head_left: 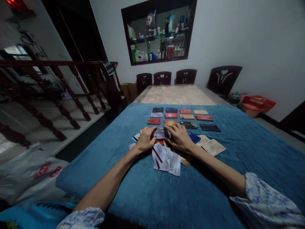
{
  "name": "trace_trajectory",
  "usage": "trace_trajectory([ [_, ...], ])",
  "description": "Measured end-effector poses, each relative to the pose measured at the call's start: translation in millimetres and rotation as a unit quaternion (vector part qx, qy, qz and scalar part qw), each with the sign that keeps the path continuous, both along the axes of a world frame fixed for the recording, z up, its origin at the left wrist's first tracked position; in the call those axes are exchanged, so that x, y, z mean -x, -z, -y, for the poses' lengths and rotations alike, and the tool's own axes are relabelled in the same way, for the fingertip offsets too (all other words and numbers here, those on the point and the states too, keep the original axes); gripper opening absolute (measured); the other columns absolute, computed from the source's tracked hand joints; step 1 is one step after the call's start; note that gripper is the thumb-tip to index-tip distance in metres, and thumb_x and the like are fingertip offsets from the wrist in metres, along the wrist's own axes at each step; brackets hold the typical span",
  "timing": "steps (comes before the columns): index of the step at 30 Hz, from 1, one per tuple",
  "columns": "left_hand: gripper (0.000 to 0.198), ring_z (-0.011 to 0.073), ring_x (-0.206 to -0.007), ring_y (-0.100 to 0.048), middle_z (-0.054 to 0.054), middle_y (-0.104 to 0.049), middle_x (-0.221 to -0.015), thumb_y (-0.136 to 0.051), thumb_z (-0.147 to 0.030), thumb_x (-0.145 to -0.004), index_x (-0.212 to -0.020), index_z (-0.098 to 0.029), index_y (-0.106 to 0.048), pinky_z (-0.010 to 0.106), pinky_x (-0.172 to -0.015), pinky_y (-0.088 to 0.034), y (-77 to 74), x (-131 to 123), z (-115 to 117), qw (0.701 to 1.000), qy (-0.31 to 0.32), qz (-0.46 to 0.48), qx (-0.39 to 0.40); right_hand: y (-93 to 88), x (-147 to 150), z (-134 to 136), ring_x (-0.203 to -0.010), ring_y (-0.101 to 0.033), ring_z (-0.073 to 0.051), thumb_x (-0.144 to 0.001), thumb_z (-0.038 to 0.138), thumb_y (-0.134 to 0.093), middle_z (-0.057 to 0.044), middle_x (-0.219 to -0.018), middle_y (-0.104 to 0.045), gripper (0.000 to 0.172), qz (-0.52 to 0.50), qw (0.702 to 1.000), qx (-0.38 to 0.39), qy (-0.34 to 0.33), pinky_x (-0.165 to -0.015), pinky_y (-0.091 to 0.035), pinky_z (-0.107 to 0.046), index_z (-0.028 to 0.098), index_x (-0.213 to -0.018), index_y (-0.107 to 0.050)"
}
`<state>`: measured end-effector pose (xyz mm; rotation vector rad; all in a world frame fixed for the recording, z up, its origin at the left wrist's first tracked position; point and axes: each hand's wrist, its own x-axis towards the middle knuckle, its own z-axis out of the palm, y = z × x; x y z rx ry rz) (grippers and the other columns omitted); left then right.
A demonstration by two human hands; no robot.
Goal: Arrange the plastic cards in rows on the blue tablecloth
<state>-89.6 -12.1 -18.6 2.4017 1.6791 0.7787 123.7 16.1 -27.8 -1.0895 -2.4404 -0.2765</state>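
dim dining room, blue cloth [100, 152] over the table: on my feed the left hand [145, 140], fingers curled, pinches one edge of a white card [160, 133] atop the loose pile [166, 157], probably to keep it from slipping. the right hand [179, 137], equally curled, grips its other edge, with neat card rows [183, 116] just beyond. the wall niche [158, 31] holds bottles and a plush toy.

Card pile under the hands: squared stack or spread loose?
Spread loose: card pile fans out at odd angles, overlapping, under the left hand and right hand.

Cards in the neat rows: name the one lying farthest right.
The dark navy card, ending the nearest row; the red card behind it stops slightly further left.
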Motion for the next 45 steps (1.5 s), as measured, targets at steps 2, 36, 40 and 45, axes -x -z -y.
trace_trajectory([
  [2, 0.053, 0.0275, -0.111, -0.054, 0.010, -0.065, -0.118, -0.060, -0.016, -0.078, -0.130, -0.018, -0.055, 0.043, -0.097, -0.039, 0.0, 1, -1, 1.000, 0.001, 0.002, -0.004, -0.2, 0, 0, -0.109, -0.046, -0.032, -0.091, 0.043, -0.052, -0.017, -0.117, -0.062, 0.053, 0.002, 1.000, -0.002, 0.001, -0.085, -0.033, -0.040, 0.015, -0.137, -0.052],
  [36, 0.046, 0.0303, -0.127, -0.040, 0.013, -0.053, -0.132, -0.063, -0.017, -0.082, -0.127, -0.020, -0.053, 0.051, -0.103, -0.030, -7.4, 1, 6, 0.992, -0.005, -0.124, -0.019, -17.1, -3, -3, -0.111, -0.046, -0.032, -0.089, 0.048, -0.054, -0.016, -0.120, -0.061, 0.049, 0.084, 0.995, 0.043, 0.002, -0.084, -0.035, -0.040, 0.020, -0.130, -0.057],
  [40, 0.044, 0.0299, -0.126, -0.041, 0.012, -0.053, -0.131, -0.063, -0.017, -0.082, -0.125, -0.020, -0.053, 0.050, -0.102, -0.031, -10.6, 1, 6, 0.990, -0.004, -0.138, -0.013, -20.2, -1, -6, -0.112, -0.046, -0.033, -0.088, 0.049, -0.055, -0.016, -0.121, -0.061, 0.049, 0.099, 0.994, 0.049, 0.003, -0.085, -0.035, -0.041, 0.019, -0.127, -0.058],
  [45, 0.044, 0.0301, -0.126, -0.040, 0.013, -0.053, -0.131, -0.063, -0.017, -0.080, -0.123, -0.019, -0.053, 0.051, -0.102, -0.031, -19.5, 1, 5, 0.988, -0.008, -0.153, -0.003, -29.7, 1, -11, -0.111, -0.046, -0.033, -0.087, 0.049, -0.057, -0.016, -0.121, -0.061, 0.050, 0.126, 0.990, 0.062, 0.003, -0.087, -0.035, -0.043, 0.018, -0.127, -0.058],
])
